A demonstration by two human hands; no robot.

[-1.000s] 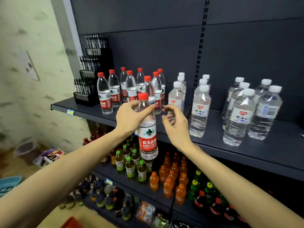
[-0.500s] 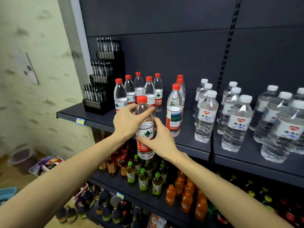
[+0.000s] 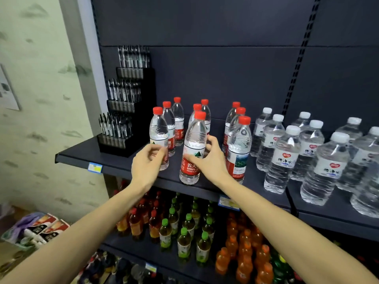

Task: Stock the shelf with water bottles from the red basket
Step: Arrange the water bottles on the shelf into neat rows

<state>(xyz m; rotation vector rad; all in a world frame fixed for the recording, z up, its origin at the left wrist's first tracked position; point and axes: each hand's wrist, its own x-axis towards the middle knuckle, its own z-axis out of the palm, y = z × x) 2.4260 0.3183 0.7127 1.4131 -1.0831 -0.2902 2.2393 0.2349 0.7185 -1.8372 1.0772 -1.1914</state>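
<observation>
We face a dark metal shelf [image 3: 114, 160], matte, with a flat lip carrying a blue price tag [image 3: 95, 167]. It holds three groups: a stepped black pen display [image 3: 131, 111] at the left, red-capped water bottles [image 3: 174, 121] in the middle, white-capped water bottles [image 3: 287, 156] at the right. All bottles are clear ribbed plastic, tall and narrow, standing with long axes vertical.

The bottle being stocked [image 3: 193, 148] stands at the front of the middle row, its base on the shelf close to the front edge, red label facing us. It sits just left of the right hand [image 3: 211, 162], which wraps round the label band from the right side, fingers curled behind, thumb in front. This hand is the nearer one and has the hold.

The left hand [image 3: 146, 163] lies left of that bottle, apart from it, fingers loosely curled in front of the front bottle of the left row [image 3: 159, 138]; whether it pinches that bottle or only touches it, we cannot tell.

We judge the next move a short push straight back or a release; the smooth wall should slide easily on the shelf. The red basket is not in view. Green-capped and orange drinks [image 3: 184, 238] fill the shelf below.
</observation>
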